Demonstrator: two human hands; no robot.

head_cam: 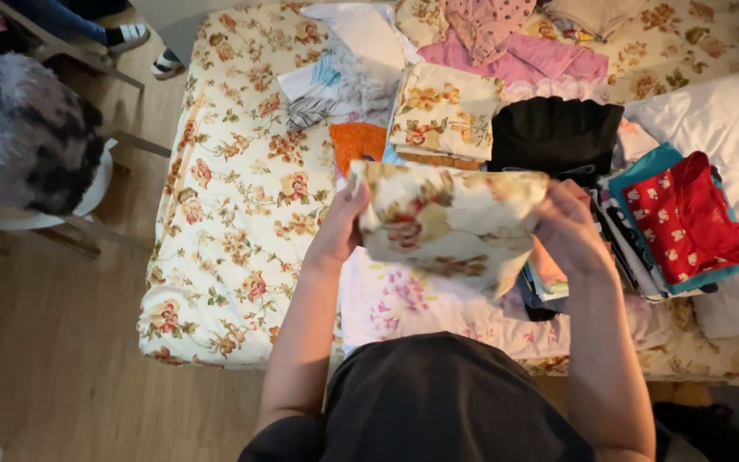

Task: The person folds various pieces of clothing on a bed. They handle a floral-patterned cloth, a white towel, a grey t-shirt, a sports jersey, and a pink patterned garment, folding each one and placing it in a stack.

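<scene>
Wooden floor and a fuzzy chair lie left of the floral bed; above it, left hand and right hand each pinch an end of the folded floral cloth; keeping edges aligned would probably fold neatest

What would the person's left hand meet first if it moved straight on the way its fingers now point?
The left hand points up the bed while gripping the folded floral cloth. Straight ahead, it would probably meet the folded orange cloth first, though depth is unclear.
</scene>
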